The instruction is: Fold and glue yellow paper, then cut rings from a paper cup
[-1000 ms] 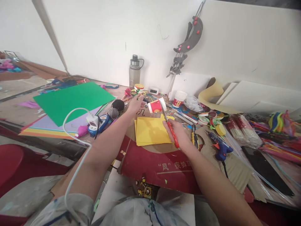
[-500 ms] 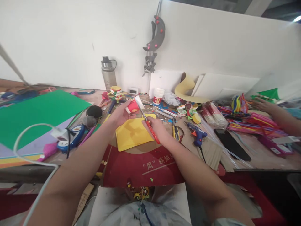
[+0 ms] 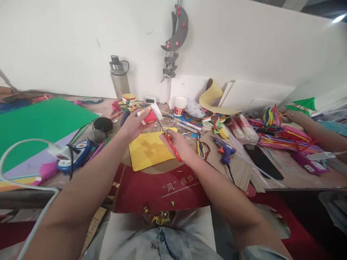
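Red board nearest the body, below both hands. Yellow paper lies beyond its printed part, below the left hand; right hand's fingers are over its right edge.

Right of the right hand, in order: cutter, glue gun, phone.

Right hand: closed round the red handles of the scissors, blades pointing up and left, away from the body. Blade tip overlaps the cup's white rim in view; can't tell if it's touching or inside.

Left hand: half curled, thumb and fingers round the cup. Cup is red and white, tipped on its side, rim end toward the right hand, held above the far edge of the paper.

Green sheet well left of the left hand. Marker just beyond the right hand, to its right. Further out: cup stack past the right hand, bottle past the left, grey ornament on the wall.
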Demonstrator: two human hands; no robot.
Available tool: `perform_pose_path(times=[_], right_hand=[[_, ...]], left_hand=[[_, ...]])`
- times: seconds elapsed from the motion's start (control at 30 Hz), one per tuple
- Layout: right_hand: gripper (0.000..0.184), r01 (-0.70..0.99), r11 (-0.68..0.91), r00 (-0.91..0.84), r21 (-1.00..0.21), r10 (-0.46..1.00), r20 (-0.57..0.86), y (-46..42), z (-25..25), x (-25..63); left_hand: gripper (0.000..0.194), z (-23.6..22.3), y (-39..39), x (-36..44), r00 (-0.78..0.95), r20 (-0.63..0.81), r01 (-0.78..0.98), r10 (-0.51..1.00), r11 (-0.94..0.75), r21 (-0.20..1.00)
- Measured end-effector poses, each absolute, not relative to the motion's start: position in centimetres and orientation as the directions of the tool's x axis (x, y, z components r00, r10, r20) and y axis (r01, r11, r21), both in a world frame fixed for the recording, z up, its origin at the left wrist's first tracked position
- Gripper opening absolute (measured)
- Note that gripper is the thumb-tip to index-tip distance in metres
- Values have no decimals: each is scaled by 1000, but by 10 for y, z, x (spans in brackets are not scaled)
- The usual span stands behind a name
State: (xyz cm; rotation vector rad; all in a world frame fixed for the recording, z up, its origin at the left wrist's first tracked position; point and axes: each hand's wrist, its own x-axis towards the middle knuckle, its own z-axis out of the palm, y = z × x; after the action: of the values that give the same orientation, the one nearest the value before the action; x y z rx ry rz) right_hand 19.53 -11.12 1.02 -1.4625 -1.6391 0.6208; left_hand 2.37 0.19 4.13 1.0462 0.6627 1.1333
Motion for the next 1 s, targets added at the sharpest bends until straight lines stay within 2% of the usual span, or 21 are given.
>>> perform_pose_path(times=[0.17, 0.37, 0.77, 1.0], right_hand=[[55, 542, 205, 15, -815, 967, 254, -110, 7, 196], [60, 546, 221, 5, -808, 964, 267, -119, 13, 196], [59, 571, 204, 50, -795, 958, 282, -126, 19, 191], [57, 488, 160, 73, -858, 972, 223, -125, 12, 193]], left_hand=[[33, 37, 5, 23, 289, 101, -443, 952, 39, 896], [21, 33, -1, 28, 336, 14, -452, 942, 148, 879], [40, 31, -2, 30, 324, 56, -458, 944, 105, 883], [53, 29, -1, 30, 315, 103, -463, 943, 58, 885]])
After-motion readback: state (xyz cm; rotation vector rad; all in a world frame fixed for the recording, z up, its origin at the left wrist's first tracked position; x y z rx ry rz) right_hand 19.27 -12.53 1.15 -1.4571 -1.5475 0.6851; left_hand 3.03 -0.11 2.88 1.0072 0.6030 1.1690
